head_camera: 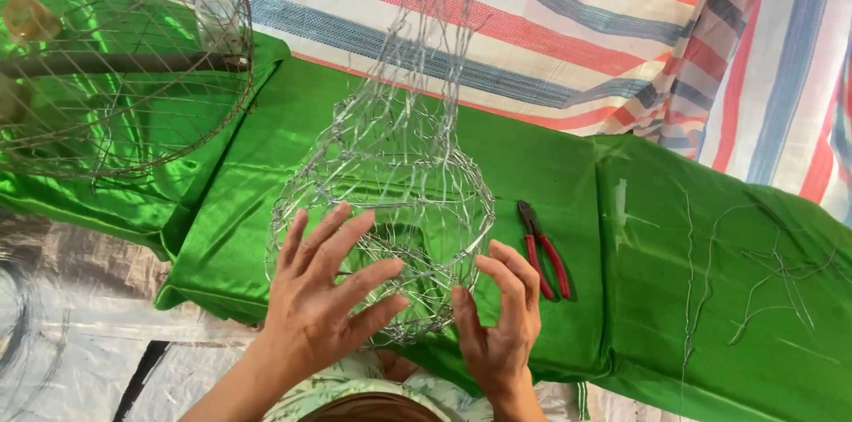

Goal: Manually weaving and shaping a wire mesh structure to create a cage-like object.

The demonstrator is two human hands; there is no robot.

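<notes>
- While both hands press it, we see left hand [324, 293] and right hand [501, 320], fingers spread wide, flank wire basket [390, 182].
- Red-handled pliers [543, 253] lie just beside (green surface [710, 298]).

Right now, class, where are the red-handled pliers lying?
In the head view, the red-handled pliers lie on the green cloth, just right of the wire mesh basket and beside the right hand, with loose wire strands farther right.
</notes>
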